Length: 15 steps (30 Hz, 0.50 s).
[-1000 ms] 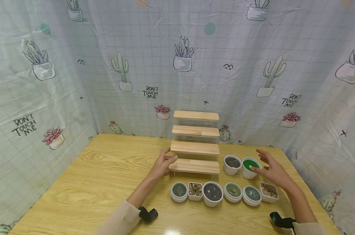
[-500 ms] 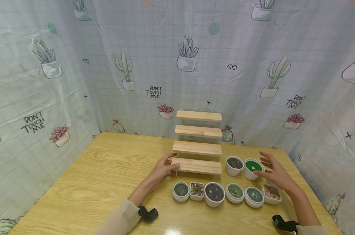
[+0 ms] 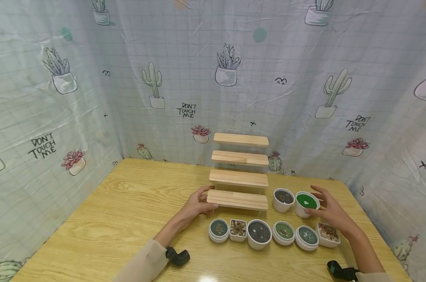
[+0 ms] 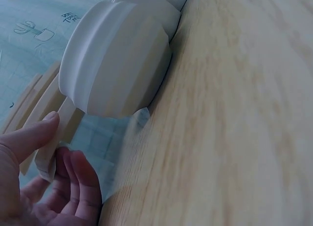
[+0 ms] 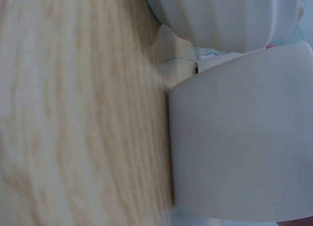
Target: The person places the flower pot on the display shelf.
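Note:
My left hand (image 3: 195, 204) grips the left end of the lowest board of a four-tier wooden display stand (image 3: 237, 199). In the left wrist view, the thumb lies on one face of that board (image 4: 49, 157), with the fingers curled behind it. On the right, my right hand (image 3: 328, 210) curves round a white pot with a green filling (image 3: 306, 201), thumb at its front and fingers at its far right side. This pot stands upright, right of a white pot with dark filling (image 3: 283, 197). Only a sliver of the right hand (image 5: 296, 223) shows in the right wrist view.
A front row holds small white pots: a round one (image 3: 219, 228), a square pebble pot (image 3: 238, 228), a larger dark-filled pot (image 3: 259, 232), two low green-topped ones (image 3: 284, 230) and a rectangular pebble pot (image 3: 328, 233). A cactus-print curtain (image 3: 185, 78) hangs behind the wooden table (image 3: 142, 184).
My right hand has closed in on the green-filled pot, thumb and fingers now at its sides. My left hand has slid down from the second-lowest board to the lowest. The head view has swung slightly left.

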{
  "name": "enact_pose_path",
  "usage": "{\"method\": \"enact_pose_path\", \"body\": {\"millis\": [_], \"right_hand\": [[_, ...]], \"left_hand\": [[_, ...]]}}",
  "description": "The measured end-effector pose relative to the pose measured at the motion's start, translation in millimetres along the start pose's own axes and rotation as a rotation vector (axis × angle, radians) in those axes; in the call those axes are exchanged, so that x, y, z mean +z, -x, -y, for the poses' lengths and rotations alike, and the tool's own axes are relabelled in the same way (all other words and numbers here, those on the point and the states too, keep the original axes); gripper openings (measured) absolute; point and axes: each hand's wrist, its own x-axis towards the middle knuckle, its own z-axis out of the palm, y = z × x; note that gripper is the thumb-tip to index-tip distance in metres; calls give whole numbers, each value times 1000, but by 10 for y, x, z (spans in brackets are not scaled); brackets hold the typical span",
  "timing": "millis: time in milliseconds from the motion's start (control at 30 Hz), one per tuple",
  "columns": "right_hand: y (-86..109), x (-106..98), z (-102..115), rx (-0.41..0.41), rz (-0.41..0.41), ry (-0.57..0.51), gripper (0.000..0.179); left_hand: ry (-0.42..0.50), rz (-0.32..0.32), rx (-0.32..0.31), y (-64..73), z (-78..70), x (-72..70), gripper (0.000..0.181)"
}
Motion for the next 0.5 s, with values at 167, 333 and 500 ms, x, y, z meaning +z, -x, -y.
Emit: {"method": "enact_pose_path", "body": {"millis": [167, 333, 500], "right_hand": [[17, 16, 12, 9, 3, -5, 96], [3, 27, 15, 10, 6, -11, 97], [-5, 46, -8, 3, 3, -19, 95]], "left_hand": [[-1, 16, 9, -12, 10, 0, 79], [-11, 21, 7, 1, 12, -19, 77], [-1, 29, -3, 17, 22, -41, 76]]}}
